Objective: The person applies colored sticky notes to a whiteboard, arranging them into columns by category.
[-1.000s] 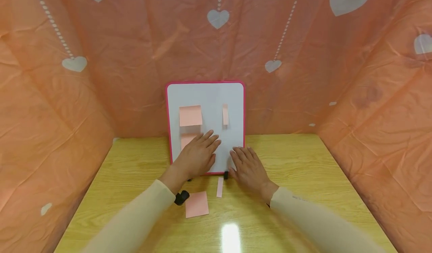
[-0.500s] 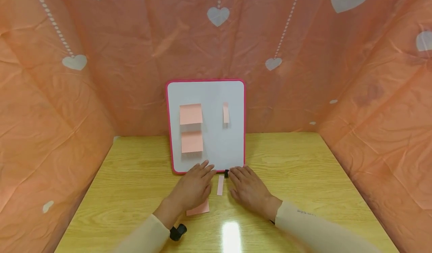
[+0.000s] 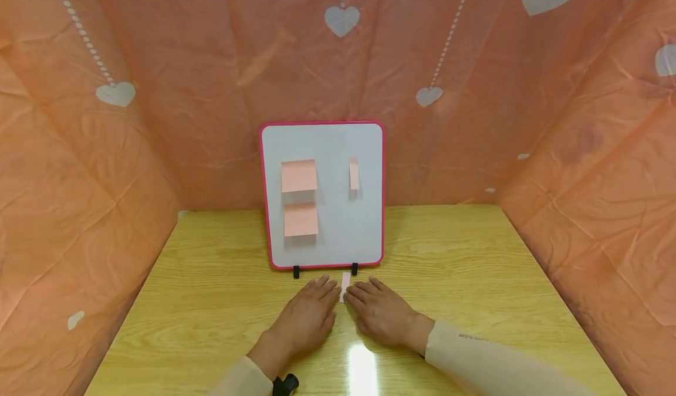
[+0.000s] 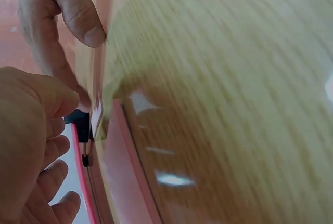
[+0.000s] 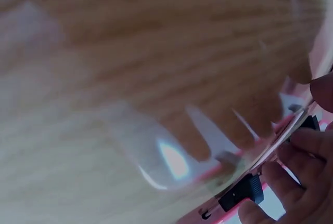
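Observation:
A narrow pink paper strip [image 3: 345, 281] lies on the table just in front of the whiteboard [image 3: 343, 232]. My left hand [image 3: 306, 317] is left of the strip, over the pink square note [image 4: 125, 167], which it hides in the head view. In the left wrist view its fingers are loosely bent, with nothing seen between them. From the right, my right hand [image 3: 382, 314] has its fingertips at the strip's near end; whether they touch it I cannot tell. The board carries two pink square notes, an upper one [image 3: 298, 176] and a lower one [image 3: 301, 219], plus a narrow strip [image 3: 354, 173].
Black feet [image 3: 296, 272] hold the pink-framed board upright at the back of the wooden table [image 3: 449, 255]. Orange cloth [image 3: 222, 120] with white hearts encloses the back and sides. A black wrist strap piece [image 3: 287, 383] is below my left hand.
Both hands have come down from the board toward me. My left hand now covers the square note on the table, and my right hand has moved left to the strip's near end.

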`<state>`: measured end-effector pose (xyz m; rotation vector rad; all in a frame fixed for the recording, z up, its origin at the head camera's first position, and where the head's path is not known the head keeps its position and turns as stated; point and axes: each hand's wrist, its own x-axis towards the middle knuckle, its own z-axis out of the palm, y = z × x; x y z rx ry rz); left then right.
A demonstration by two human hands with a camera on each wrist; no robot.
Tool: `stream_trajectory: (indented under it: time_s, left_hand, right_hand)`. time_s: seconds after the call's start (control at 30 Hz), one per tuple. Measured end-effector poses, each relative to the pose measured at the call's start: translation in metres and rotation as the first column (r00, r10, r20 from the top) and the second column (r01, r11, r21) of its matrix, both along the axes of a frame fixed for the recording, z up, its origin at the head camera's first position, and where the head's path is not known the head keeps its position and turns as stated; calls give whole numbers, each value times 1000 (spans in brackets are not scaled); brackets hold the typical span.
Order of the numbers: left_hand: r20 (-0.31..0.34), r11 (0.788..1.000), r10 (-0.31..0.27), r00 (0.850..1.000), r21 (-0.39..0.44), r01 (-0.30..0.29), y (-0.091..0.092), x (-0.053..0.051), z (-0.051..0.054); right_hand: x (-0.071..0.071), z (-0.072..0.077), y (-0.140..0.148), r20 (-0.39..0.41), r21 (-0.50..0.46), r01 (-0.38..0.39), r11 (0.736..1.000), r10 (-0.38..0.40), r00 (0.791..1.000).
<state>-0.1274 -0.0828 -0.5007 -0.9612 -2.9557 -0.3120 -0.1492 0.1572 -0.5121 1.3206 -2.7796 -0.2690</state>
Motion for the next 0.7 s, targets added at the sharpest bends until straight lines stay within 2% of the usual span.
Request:
stream_trajectory:
  time_s: [0.13,0.3,0.53,0.7]
  left_hand:
    - [32,1000,-4,999,-9,4,0,-1,-3]
    - [88,999,-34,996,-11,35,2,-3,-5]
    - [166,993,-107,980,-21,112,2,-6,-5]
    - [169,983,-162,972,-56,174,2,-8,-7]
  right_hand:
    - [4,0,3,6,34,-7,999,7,1000]
    - [10,-2,12,24,17,-11,1000,10,1000]
    - [21,-4,26,22,-39,-53,998,54,998]
    - [28,-4,34,3,-42,-94,995,95,996]
